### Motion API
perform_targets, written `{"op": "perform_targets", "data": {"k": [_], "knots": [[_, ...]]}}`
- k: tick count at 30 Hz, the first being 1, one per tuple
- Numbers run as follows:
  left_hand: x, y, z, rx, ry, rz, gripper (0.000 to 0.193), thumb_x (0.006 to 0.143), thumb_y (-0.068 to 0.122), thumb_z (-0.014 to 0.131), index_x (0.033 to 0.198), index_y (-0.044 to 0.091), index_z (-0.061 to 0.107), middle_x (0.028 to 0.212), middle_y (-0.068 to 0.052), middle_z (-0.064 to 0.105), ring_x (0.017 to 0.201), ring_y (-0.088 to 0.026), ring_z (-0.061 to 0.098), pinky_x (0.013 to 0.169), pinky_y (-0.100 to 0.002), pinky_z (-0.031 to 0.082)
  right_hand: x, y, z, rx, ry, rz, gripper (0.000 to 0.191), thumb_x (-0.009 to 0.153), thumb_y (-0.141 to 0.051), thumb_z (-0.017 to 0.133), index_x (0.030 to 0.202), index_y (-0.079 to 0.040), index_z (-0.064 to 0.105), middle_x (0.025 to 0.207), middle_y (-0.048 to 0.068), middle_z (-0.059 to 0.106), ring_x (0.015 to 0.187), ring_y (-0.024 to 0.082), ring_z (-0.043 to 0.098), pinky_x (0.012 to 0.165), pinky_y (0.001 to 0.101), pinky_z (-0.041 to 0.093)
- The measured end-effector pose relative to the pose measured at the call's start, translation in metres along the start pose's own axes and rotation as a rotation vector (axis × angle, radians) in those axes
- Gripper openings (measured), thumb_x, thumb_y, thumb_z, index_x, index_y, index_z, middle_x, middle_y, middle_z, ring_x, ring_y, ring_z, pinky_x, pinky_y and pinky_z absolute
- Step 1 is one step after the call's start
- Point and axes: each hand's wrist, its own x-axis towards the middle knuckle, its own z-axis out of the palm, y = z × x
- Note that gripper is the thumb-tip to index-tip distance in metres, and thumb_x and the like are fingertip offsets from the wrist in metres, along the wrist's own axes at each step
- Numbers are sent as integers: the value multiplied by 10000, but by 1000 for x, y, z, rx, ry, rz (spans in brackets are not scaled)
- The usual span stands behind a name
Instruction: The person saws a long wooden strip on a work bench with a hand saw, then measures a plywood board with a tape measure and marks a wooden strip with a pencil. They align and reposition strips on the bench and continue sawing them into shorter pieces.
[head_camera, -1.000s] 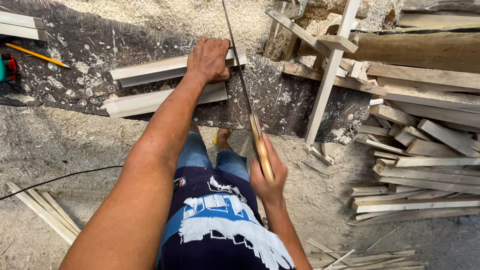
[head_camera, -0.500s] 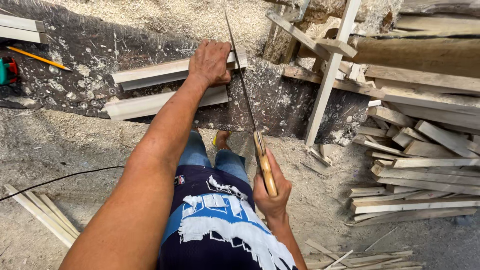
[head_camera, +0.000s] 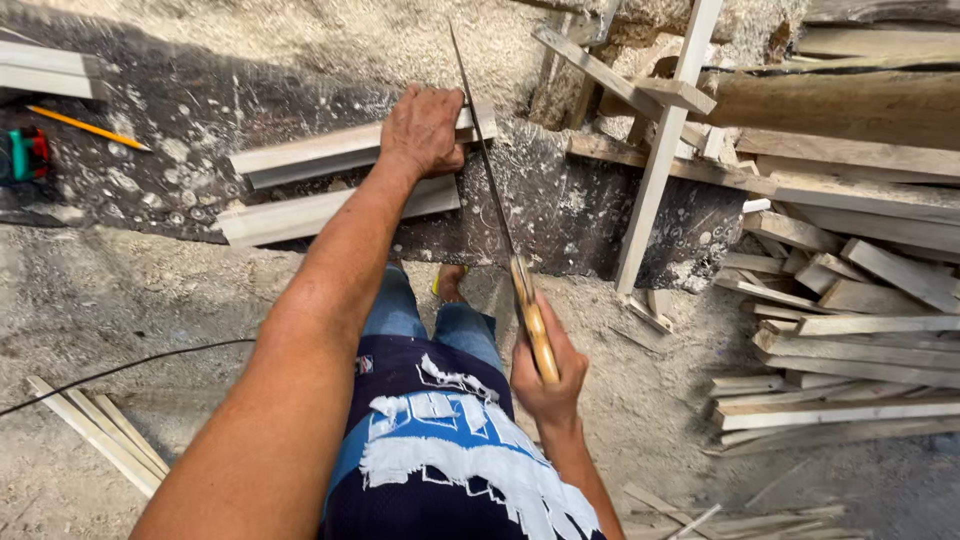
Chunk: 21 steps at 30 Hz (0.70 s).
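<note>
A yellow pencil (head_camera: 88, 128) is seen lying on the dark slab (head_camera: 200, 130) at the upper left of the frame, with a green and red tool (head_camera: 24, 155) just beside it at the left edge and a pale board (head_camera: 45, 75) above it. A heap of cut wooden slats (head_camera: 850, 330) is spread across the right side, and a long pale strip (head_camera: 665, 150) is leaned upright near the upper centre. At the lower left, a bundle of thin sticks (head_camera: 100, 430) is laid on the sawdust-covered ground (head_camera: 120, 300), crossed by a black cable (head_camera: 120, 365).

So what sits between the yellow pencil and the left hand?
Head view: the wooden strip under the left hand and bare, dust-speckled dark bench; the pencil lies apart.
</note>
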Motion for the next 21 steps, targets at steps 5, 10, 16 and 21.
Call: {"op": "perform_targets", "data": {"k": [5,10,16,21], "knots": [[-3,-2,8,14,-70,-13,571,754,311,759,1219,69,533,1010,-107,605,979,-251,599,1150,-474,340,94,56,84,103,-2,177,541,873,21,601,1413,-6,612,984,181,794,732,203,739,661,273,591],[-2,-1,7,17,-71,-18,561,774,357,753,1202,53,556,1038,-114,624,980,-269,606,1131,-467,377,9,2,9,-35,2,-62,558,902,53,608,1456,23,546,1304,269,687,1055,265,757,824,304,607],[-5,-2,7,9,-86,-26,506,774,276,706,1207,57,564,1024,-112,627,976,-271,614,1115,-453,393,70,14,43,77,-6,31,515,900,52,619,1414,20,595,994,155,779,731,154,737,611,288,577],[-8,-2,15,-19,77,14,547,688,281,737,1155,64,553,1010,-107,617,978,-279,606,1082,-473,365,82,28,62,44,24,36,496,929,33,656,1421,13,600,1051,182,759,850,185,748,735,310,587]]}}
